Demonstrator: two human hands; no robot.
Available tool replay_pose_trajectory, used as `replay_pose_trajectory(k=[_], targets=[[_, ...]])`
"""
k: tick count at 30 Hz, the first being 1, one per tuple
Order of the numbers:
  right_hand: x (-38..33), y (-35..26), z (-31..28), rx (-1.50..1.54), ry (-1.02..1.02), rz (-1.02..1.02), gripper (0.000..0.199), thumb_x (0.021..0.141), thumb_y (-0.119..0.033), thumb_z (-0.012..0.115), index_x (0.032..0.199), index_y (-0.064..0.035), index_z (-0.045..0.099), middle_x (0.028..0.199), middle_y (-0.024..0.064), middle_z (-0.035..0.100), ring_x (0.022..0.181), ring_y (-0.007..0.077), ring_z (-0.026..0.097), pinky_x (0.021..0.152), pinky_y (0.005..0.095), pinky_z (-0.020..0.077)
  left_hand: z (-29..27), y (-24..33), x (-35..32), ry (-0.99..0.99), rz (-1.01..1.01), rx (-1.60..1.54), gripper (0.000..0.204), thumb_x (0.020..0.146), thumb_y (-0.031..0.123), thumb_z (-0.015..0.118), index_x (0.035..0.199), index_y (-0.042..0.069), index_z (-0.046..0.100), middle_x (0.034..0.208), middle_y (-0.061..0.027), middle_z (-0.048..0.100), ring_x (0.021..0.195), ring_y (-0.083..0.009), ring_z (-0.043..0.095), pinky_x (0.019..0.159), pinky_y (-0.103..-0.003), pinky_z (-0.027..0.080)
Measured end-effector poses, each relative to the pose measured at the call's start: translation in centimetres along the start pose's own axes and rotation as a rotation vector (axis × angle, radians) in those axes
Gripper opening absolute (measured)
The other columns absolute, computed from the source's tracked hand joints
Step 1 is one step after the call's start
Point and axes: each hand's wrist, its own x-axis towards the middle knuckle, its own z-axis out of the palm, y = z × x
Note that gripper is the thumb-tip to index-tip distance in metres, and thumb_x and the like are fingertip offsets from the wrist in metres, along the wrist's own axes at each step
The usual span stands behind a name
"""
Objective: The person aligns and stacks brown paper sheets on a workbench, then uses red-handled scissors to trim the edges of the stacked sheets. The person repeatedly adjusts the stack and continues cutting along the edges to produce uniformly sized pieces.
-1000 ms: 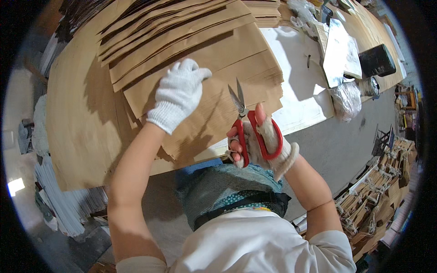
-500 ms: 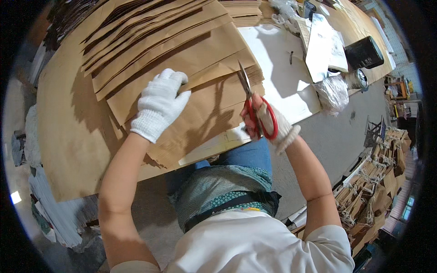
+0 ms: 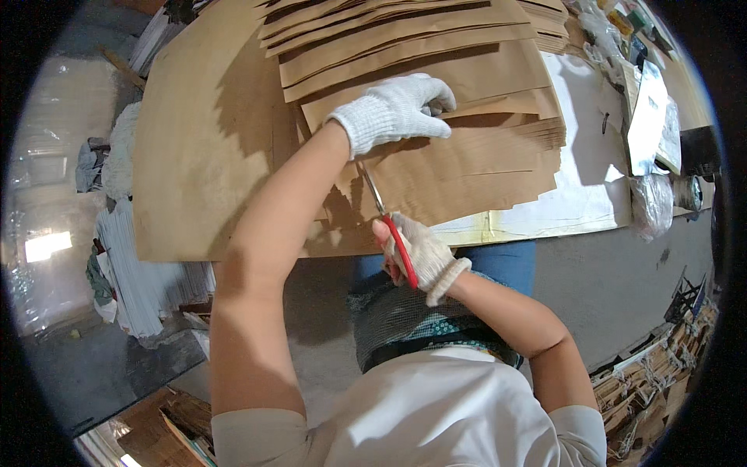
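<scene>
My left hand [image 3: 401, 113], in a white knitted glove, rests on a stack of brown kraft paper sheets [image 3: 467, 163]. Its fingers curve slightly and the thumb stands apart from them, with nothing seen between. My right hand [image 3: 424, 253] wears a pale glove that leaves fingertips bare. It grips red-handled scissors [image 3: 373, 187] at the table's front edge. Their blades look closed, and the tip points up towards my left wrist, near the stack's front left corner. Part of that corner lies in the shadow of my arm.
More fanned brown sheets [image 3: 405, 47] lie behind. On the right of the table [image 3: 187, 156] are a white sheet [image 3: 583, 171], a clear plastic bag [image 3: 652, 206], a metal can [image 3: 687, 192] and a black container [image 3: 700, 152]. White stacked sheets [image 3: 148, 268] stand left, below table level.
My view has turned, so the table appears shifted right. My right hand has carried the scissors from the stack's right side to its front left corner. My left hand has slid farther across the paper.
</scene>
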Motion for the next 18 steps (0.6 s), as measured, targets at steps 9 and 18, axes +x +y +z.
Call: replay_pose_trajectory(k=[9,18], targets=[[-4.5,-2.0,-4.9,0.132,0.02,0.098,0.052,0.1,-0.057,0.049,0.097,-0.0063,0.054,0.069,0.0042,0.054,0.056,0.0153,0.057,0.047,0.0313,0.0472,-0.4,0.2,0.8,0.651,0.023,0.434,0.017,0.084,0.007,0.061,0.098,0.015,0.064,0.102,-0.0087,0.065,0.093,-0.0315,0.068,0.078,-0.042,0.055],[-5.6,-1.7,-12.2,0.757,-0.081,0.084,0.093,0.083,-0.089,0.032,0.1,-0.0021,0.06,0.073,0.007,0.06,0.063,0.0218,0.063,0.061,0.0342,0.0548,4.9,2.3,-0.9,0.313,-0.047,0.411,0.036,0.081,0.035,0.076,0.109,0.014,0.065,0.113,-0.0125,0.059,0.109,-0.0329,0.058,0.094,-0.045,0.05]])
